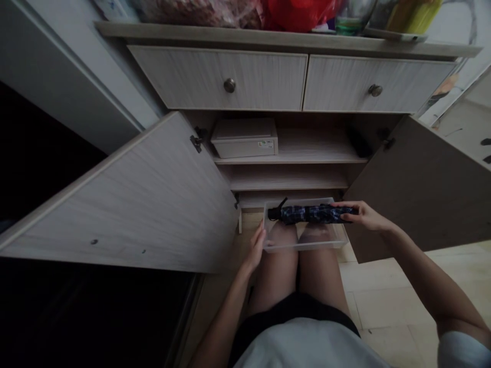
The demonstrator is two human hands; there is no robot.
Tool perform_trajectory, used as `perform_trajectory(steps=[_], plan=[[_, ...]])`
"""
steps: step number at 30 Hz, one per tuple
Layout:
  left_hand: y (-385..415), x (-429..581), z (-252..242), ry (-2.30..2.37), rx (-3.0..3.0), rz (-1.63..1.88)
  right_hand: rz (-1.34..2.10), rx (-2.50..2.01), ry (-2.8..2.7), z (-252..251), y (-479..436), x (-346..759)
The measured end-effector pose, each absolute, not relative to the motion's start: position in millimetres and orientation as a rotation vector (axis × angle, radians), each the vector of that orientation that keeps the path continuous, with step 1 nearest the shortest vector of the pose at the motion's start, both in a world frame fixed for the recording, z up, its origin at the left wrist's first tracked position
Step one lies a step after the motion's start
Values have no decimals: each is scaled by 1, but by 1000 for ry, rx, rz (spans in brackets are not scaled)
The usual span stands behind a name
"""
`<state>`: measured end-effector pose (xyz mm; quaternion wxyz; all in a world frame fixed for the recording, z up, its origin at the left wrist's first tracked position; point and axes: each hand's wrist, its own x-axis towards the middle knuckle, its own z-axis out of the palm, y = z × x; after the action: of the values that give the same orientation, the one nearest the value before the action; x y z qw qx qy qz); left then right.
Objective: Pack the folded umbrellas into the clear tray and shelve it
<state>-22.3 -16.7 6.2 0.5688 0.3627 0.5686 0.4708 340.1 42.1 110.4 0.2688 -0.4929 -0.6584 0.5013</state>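
Note:
A clear plastic box (337, 240) rests on my knees in front of an open cabinet. My left hand (256, 249) grips the box's left edge, fingers curled on the rim. My right hand (360, 214) is closed round the end of a folded dark blue plaid umbrella (310, 213), which lies lengthwise across the box with its black handle and strap pointing left.
The cabinet's two doors stand wide open: the left door (146, 199) and the right door (418, 189). A white shoebox (245, 138) sits on the upper shelf, a dark object (358, 143) at its right. Two shut drawers (230, 79) are above; bags lie on top.

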Motion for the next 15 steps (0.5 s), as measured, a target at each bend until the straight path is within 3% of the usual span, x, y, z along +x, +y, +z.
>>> perform_trajectory(steps=[6, 15], plan=[[-18, -23, 7, 1350, 883, 1116, 1377, -1185, -2103, 93, 43, 321], [-22, -23, 8, 1329, 847, 1132, 805, -1189, -2617, 84, 47, 305]])
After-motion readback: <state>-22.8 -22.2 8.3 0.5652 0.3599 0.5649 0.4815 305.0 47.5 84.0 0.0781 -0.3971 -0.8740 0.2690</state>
